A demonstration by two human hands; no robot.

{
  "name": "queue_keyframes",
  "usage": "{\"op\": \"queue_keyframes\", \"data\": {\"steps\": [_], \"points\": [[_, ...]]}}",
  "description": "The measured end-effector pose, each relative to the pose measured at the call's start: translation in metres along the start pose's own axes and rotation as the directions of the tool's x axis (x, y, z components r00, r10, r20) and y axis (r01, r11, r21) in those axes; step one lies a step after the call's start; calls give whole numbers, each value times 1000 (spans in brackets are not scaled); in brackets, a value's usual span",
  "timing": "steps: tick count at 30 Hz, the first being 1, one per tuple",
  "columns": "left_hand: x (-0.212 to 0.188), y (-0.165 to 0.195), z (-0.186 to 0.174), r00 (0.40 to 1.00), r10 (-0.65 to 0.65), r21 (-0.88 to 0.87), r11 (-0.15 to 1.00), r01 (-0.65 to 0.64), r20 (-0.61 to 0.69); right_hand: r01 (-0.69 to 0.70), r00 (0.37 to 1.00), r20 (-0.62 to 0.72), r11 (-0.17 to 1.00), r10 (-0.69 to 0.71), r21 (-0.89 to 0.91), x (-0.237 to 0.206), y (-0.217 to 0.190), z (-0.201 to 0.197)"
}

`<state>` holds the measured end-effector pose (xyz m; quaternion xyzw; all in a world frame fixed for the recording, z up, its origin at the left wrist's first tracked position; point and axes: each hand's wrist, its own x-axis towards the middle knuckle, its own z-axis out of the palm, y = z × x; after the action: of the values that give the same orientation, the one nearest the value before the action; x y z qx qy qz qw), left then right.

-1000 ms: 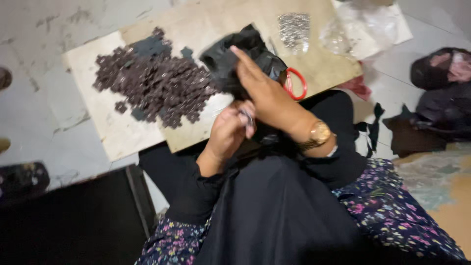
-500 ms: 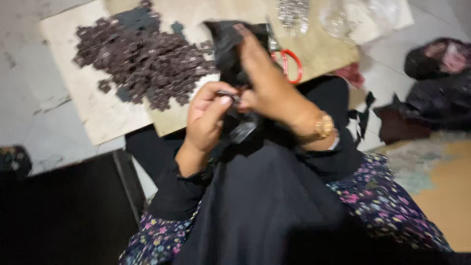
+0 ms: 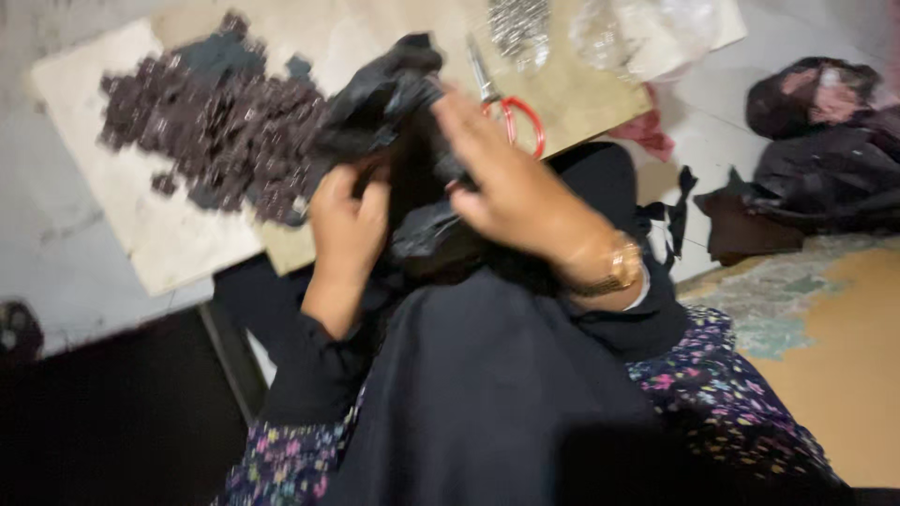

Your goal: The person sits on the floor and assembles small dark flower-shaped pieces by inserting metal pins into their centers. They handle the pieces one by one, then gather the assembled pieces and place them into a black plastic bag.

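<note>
Both hands, your left hand (image 3: 349,217) and right hand (image 3: 506,183), are gripping black cloth (image 3: 394,103) with closed fingers, working it; next you're needing a firmer pinch.

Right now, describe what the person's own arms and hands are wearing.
Both arms are covered in long black sleeves that reach to the wrists. The right hand has a gold-coloured wristwatch on a metal band at the wrist, with a thin edge of lighter cuff beside it. The left hand is bare, and no watch shows on it. No gloves on either hand; the blur hides whether rings are worn.
</note>
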<state>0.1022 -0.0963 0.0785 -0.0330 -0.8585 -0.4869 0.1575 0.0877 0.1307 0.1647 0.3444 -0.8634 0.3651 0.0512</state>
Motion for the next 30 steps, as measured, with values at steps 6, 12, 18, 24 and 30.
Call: {"op": "queue_keyframes", "data": {"steps": [6,12,18,24,30], "points": [[0,15,22,971,-136,-332,923,195,195,19,1000,4,994,-19,104,-4,-2,10],[-17,25,4,950,299,29,953,-303,85,-5,999,44,995,1,97,-5,-8,6],[-58,44,-45,690,694,484,685,-545,-206,-18,981,191,967,-32,255,-4,-30,-5],[-82,27,-108,976,157,159,978,-133,-152,-3,863,450,890,-228,456,15,-60,-3],[-139,25,-203,978,-129,-139,984,107,-163,46,877,406,886,-257,461,36,-54,9]]}}
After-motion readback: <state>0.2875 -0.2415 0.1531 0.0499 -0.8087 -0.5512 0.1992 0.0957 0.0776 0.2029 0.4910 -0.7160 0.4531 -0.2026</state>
